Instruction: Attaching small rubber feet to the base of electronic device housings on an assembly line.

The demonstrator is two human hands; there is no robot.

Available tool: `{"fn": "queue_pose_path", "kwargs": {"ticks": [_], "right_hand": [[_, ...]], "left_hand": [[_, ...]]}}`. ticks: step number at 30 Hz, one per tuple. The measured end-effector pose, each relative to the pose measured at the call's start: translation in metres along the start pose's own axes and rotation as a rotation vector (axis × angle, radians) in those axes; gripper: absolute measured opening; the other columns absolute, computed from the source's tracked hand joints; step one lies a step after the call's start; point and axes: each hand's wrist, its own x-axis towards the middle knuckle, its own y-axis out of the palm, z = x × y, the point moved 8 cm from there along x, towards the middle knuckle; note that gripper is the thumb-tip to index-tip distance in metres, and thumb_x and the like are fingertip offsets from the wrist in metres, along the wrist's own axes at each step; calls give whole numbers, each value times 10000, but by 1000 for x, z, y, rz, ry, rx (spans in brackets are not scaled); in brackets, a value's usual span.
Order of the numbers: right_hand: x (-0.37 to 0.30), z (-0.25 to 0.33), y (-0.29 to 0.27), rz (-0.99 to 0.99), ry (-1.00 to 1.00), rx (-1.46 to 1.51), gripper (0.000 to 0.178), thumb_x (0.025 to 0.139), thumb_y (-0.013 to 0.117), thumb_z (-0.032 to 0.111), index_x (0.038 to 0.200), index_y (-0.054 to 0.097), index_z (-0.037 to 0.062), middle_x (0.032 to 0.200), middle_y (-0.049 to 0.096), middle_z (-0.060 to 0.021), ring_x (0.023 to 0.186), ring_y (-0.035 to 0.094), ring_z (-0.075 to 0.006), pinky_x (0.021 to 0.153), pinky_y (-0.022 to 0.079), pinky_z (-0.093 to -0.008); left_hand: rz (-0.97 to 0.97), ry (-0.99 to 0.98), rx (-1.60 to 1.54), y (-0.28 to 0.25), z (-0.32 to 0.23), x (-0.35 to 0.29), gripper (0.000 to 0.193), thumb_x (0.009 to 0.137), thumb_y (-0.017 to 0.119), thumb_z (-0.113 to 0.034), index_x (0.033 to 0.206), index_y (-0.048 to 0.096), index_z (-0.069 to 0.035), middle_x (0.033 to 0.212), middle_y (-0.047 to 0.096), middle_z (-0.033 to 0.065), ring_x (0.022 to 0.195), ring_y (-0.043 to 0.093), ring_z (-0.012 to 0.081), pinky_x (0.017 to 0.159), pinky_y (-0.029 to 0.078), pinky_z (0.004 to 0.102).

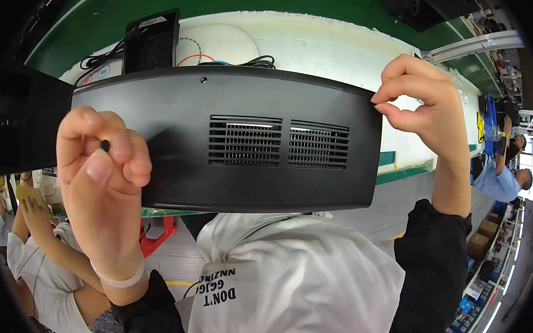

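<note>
In front of me lies a large black rectangular housing (175,186) with two slotted vents and a small round hole near its far edge. My left hand (101,164) is raised over the housing's left part, thumb and fingers pinching a small black round piece (105,146). At the far right corner, the thumb and forefinger of my right hand (424,99) are pinched together. A dark spot shows at those fingertips; whether it is a small piece or the housing's corner I cannot make out.
Behind the housing stand a black flat device (151,46) and a bundle of cables (257,62) on the white work surface (321,43). A dark box-like object (28,118) adjoins at left. A co-worker's hand (35,211) shows lower left; a blue bin (490,121) stands at right.
</note>
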Motion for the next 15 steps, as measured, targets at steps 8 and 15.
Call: {"fn": "queue_pose_path", "kwargs": {"ticks": [8, 15], "right_hand": [[-7, 22, -6, -107, -156, -187, 157, 632, 696, -72, 750, 639, 15, 763, 579, -38, 651, 568, -150, 538, 438, -265], [-28, 29, 4, -139, -307, -339, 416, 525, 686, -52, 938, 649, -14, 831, 572, -111, 746, 590, -272, 622, 481, -335]], "left_hand": [[-139, 52, 46, -25, -11, -3, 225, 909, 504, -67, 1129, 478, -22, 952, 536, 90, 805, 592, 155, 661, 508, 193], [-127, 133, 232, -25, -27, -4, 204, 907, 555, -54, 1094, 524, 21, 1008, 642, 165, 837, 678, 224, 692, 551, 222]]}}
